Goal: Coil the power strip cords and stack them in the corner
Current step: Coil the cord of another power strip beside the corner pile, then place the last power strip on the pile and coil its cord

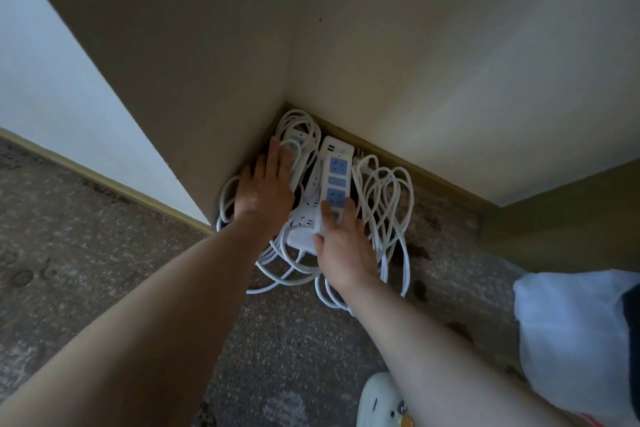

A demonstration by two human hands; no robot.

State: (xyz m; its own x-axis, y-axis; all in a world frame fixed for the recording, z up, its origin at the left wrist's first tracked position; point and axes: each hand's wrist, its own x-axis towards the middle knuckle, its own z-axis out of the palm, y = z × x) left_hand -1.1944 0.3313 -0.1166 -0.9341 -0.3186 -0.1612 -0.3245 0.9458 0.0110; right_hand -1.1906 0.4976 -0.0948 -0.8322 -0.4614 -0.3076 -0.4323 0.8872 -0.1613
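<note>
A pile of white power strips and looped white cords [384,198] lies on the floor in the corner where two walls meet. On top lies a white strip with blue sockets [335,177], pointing into the corner. My right hand [343,246] rests on its near end with straight fingers. A second white strip [304,208] lies beside and below it. My left hand [265,184] presses flat on a third strip and its cord loops [298,139] at the left wall.
Speckled brown carpet [104,253] covers the floor. A baseboard [415,166] runs along the right wall. A white bag or cloth [571,329] sits at the lower right, and a white slipper [381,402] shows at the bottom edge.
</note>
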